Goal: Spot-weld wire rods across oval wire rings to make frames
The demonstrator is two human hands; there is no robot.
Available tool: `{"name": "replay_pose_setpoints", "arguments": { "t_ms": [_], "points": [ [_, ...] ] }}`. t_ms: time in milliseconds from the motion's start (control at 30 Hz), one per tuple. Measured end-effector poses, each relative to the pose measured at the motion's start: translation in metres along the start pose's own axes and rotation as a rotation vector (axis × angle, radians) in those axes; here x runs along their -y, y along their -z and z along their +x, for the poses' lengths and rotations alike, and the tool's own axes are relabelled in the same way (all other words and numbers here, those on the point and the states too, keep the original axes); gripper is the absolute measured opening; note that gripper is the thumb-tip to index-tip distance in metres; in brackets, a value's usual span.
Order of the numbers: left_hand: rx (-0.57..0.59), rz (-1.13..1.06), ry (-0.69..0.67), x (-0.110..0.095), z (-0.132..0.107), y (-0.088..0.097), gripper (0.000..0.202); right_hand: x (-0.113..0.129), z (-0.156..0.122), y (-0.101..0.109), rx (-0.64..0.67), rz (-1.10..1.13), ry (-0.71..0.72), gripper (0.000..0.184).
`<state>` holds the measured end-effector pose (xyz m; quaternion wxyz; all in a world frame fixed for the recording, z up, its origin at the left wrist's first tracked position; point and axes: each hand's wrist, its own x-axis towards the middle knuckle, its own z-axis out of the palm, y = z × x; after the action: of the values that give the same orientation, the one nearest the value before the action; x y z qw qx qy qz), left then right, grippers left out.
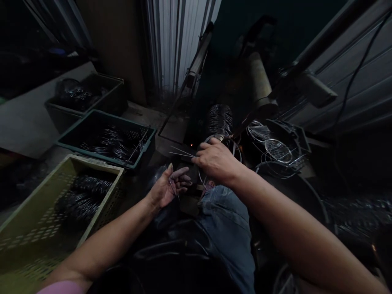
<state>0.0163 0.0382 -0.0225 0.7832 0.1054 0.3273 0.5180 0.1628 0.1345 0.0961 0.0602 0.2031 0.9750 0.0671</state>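
Because the thin straight silver wires (181, 151) come out from the right hand (216, 160), this hand is clearly the nearer one to them. Their long axis runs almost level, toward the left of the view, and their tips end just above the left hand (167, 188). The right hand is closed and seems to pinch the wires between thumb and fingers, although the exact grip is partly hidden. The left hand lies open with the palm up and the fingers spread, and some short thin wires (173, 187) cross it; I cannot tell if it pinches them. Behind the right hand stands a round coil of silver wire (219, 120), and a tiny orange spark (192, 144) glows near the wire tips. A blue denim knee (223, 220) lies under the hands. To the right, a dark metal bin (301, 134) holds clear wire rings (275, 150). To the left, a teal plastic crate (92, 154) and an olive perforated plastic crate (36, 228) hold dark wire coils (81, 200).
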Motion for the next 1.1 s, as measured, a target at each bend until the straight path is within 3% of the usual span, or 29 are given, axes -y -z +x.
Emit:
{"name": "replay_pose_setpoints", "arguments": {
  "t_ms": [100, 233, 333, 433, 567, 1100],
  "points": [
    [0.038, 0.087, -0.063, -0.008, -0.007, -0.003, 0.064, 0.010, -0.045, -0.011, -0.156, 0.299, -0.389, 0.017],
    [-0.015, 0.331, -0.057, -0.009, -0.003, -0.013, 0.045, 0.025, -0.091, -0.056, -0.472, 1.179, -0.927, 0.025],
    [-0.053, 0.413, -0.045, -0.004, 0.005, -0.020, 0.037, 0.028, -0.097, -0.084, -0.630, 1.472, -1.134, 0.030],
    [-0.080, 0.418, -0.053, -0.001, 0.013, -0.025, 0.034, 0.021, -0.091, -0.089, -0.690, 1.385, -1.151, 0.026],
    [-0.109, 0.450, -0.086, -0.005, 0.020, -0.030, 0.038, 0.006, -0.082, -0.079, -0.705, 1.281, -1.158, 0.026],
    [-0.129, 0.408, -0.120, -0.032, 0.043, -0.066, 0.037, -0.042, -0.063, -0.056, -0.784, 1.412, -1.239, 0.034]
  ]
}}
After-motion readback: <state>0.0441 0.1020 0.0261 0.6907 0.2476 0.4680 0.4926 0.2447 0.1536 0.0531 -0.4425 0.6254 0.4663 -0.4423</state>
